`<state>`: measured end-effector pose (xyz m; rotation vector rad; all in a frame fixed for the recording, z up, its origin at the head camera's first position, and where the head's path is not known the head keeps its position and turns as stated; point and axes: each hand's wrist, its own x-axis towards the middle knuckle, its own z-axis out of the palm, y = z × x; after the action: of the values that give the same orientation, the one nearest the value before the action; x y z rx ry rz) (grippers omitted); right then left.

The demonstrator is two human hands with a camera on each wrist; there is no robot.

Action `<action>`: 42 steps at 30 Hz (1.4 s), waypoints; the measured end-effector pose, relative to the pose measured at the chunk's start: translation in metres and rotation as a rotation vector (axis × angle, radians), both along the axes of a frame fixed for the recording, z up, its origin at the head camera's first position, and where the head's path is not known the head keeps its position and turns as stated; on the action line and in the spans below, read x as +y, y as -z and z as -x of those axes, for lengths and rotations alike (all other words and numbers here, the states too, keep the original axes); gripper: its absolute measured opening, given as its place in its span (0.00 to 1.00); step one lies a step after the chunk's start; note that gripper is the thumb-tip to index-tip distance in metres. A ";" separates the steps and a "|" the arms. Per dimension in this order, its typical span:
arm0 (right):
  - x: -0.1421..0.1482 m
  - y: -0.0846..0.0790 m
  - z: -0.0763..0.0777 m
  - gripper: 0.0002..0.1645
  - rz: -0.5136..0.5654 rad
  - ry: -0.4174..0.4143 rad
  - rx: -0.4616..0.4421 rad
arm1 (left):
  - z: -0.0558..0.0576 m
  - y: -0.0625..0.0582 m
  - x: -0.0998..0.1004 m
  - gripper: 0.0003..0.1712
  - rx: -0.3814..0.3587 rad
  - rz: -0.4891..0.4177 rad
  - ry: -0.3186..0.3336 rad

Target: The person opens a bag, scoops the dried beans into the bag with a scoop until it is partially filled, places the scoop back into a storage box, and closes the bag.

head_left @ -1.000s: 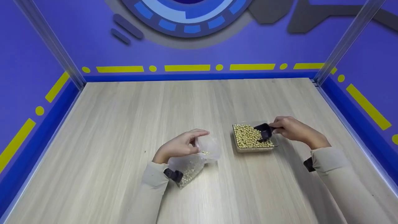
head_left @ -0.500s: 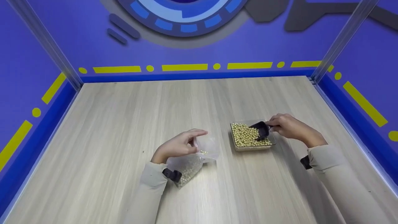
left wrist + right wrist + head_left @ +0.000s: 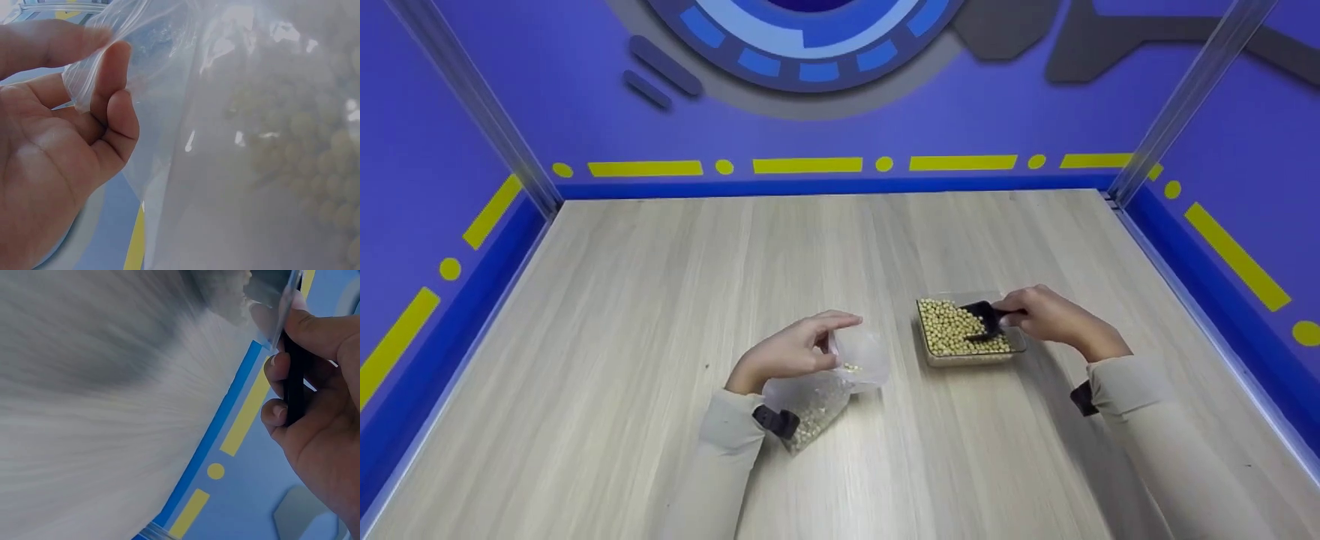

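My left hand [image 3: 791, 350] pinches the lip of a clear zip bag [image 3: 160, 107] between thumb and fingers. Its mouth gapes toward the right, and round yellow beans [image 3: 332, 180] show through the plastic. Several more lie just inside the mouth. My right hand [image 3: 1046, 319] grips the handle of a black scoop [image 3: 982, 319], fingers curled round it in the right wrist view. The scoop's head is pushed into the yellow beans [image 3: 949, 330] in a clear rectangular container [image 3: 971, 360], and its front edge is buried among them.
Both bag and container stand on a pale wood table [image 3: 720, 255], the container to the right of the bag with a short gap between. Blue walls [image 3: 825, 135] with yellow marks close off the back and both sides.
My right hand has moved a little left and pushed the scoop deeper into the beans. The left hand keeps its hold on the bag in the same place.
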<state>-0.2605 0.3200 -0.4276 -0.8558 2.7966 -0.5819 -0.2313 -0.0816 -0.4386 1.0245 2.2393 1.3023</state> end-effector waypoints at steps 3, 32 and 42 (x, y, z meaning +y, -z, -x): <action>0.001 0.006 -0.001 0.18 0.015 0.021 -0.001 | 0.000 0.000 0.001 0.35 0.006 0.002 0.002; -0.011 0.005 0.000 0.22 0.000 0.145 -0.207 | 0.000 0.000 0.001 0.35 -0.017 -0.006 0.013; -0.007 0.012 -0.002 0.21 0.059 0.146 -0.102 | -0.001 -0.001 0.000 0.35 -0.016 -0.002 0.010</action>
<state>-0.2588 0.3127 -0.4396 -0.6168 2.7774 -0.7123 -0.2301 -0.0812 -0.4376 1.0209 2.2185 1.3043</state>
